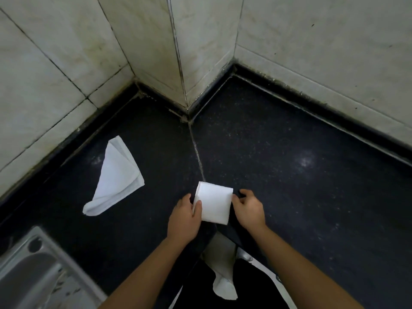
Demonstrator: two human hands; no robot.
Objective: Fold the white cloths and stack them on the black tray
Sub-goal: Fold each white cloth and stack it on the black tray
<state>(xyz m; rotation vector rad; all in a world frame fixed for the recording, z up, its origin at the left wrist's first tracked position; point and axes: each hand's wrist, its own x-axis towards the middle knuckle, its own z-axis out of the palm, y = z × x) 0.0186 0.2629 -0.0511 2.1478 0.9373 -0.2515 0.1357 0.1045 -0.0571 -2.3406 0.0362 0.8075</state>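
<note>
Left hand (pixel 185 216): the thumb lies over the left edge of the square cloth (pixel 214 204) and the other fingers are tucked behind that edge, so the cloth is pinched between them. Right hand (pixel 248 208): the fingers are curled and the thumb tip meets the cloth's right edge. Whether this hand has actual hold cannot be told.

The square cloth is white, folded small, and sits directly between the two sets of fingers, over the counter (pixel 289 175) near its front edge. Whether it rests on the surface or is lifted clear is not plain.

Surface: the counter is black, speckled and glossy, with a dull patch of reflected light beyond the right fingers. A seam (pixel 197 152) runs away from the fingers, from the cloth's far edge to the wall corner. Beyond and left of the left fingers, well apart from them, a triangle cloth (pixel 118 177) lies flat, its point toward the wall. Nearer than the left fingers and far to their left is a steel sink (pixel 33 270).

Room: the walls (pixel 312 52) are pale tile with dark, soiled joints. A projecting corner stands straight ahead of the fingers, and grime lines the joint where tile meets counter. Behind the wrists, past the counter's edge, a white piece (pixel 223 275) shows between the forearms; its nature cannot be told.
</note>
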